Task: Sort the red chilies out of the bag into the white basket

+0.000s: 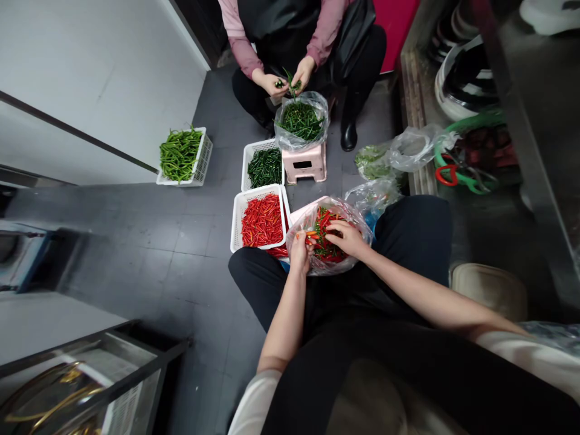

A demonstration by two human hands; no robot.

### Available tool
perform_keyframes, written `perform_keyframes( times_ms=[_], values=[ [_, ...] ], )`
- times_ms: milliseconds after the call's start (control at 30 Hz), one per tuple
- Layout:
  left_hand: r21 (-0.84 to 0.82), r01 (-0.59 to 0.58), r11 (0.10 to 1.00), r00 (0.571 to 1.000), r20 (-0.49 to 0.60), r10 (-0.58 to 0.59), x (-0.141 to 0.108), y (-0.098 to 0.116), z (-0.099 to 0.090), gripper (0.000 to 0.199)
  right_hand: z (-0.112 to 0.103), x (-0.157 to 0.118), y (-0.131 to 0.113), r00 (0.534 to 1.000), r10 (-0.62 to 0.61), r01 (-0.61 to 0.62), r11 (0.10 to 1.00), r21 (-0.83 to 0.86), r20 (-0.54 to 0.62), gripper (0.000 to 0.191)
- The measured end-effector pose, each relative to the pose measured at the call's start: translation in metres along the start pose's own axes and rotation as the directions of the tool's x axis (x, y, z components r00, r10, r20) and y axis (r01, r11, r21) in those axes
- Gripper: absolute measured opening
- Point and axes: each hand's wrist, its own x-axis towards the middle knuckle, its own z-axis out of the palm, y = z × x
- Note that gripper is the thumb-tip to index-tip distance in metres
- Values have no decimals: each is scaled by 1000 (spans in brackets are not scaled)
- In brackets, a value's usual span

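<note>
Between the wearer's knees, in dark trousers [410,235], sits a crinkled clear plastic bag [319,268] with its mouth spread open, heaped with slender red chillies [327,216] and green stems. The left hand [299,252] is at the bag's left side, thumb and fingers closed together on a few orange-red chillies [312,234], which stick out of the grip toward the right hand. The right hand [348,238] reaches over the heap from the other side, its fingers bent and slightly parted, the tips at the loose chillies; whether they pinch one cannot be told. Just left of the bag, a white perforated plastic basket [236,225] with rounded corners holds smooth, glossy red chillies [261,220], many without visible stems. Right behind it, a similar white basket [246,168] holds short, shiny dark green chillies [265,169]. Beside that stands a pale pink moulded stool [320,164] with a slot in its side, bearing another filmy bag [289,142] of thin green chillies [301,121]. Over this bag a co-worker in a smooth black apron [281,27] holds green chillies in both hands. Well apart to the left, against the flat pale wall [104,78], a white lattice basket [205,160] is piled with long, wrinkled light green peppers [180,155] on the dark tiled floor [185,235].
</note>
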Motion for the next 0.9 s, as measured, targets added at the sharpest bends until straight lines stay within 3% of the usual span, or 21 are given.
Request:
perform_keyframes(
  times_ms=[100, 200, 300, 367, 500, 633, 800, 900],
  values=[
    [121, -115, 986, 989, -83, 125, -1, -3, 4, 31, 11, 2, -15, 978, -186, 179, 981, -75, -96, 9],
    [160, -181, 970, 969, -140, 204, -3, -4, 6, 28, 25, 8, -17, 989, -116, 115, 993, -22, -89, 14],
    [188, -214, 958, 958, -149, 243, -6, -5, 7, 19, 36, 14, -10, 1000, -8, 3, 990, 140, 30, 16],
    [227, -268, 936, 939, -157, 307, -8, -6, 7, 16, 40, 13, -6, 997, -3, -15, 977, 213, 83, 18],
    [367, -361, 857, 888, -146, 437, -9, -8, 9, 12, 41, 7, -8, 997, -61, 67, 984, 165, -40, 12],
    [434, -372, 821, 874, -133, 467, -10, -7, 9, 10, 43, 4, -13, 979, -121, 142, 982, 121, -166, 9],
    [387, -347, 854, 902, -111, 417, -8, -5, 5, 10, 45, 8, -7, 997, -76, 78, 965, 252, -18, 17],
    [303, -336, 892, 911, -135, 389, -5, -14, 3, 10, 47, 7, -6, 998, -49, 54, 958, 282, -25, 16]
  ],
)
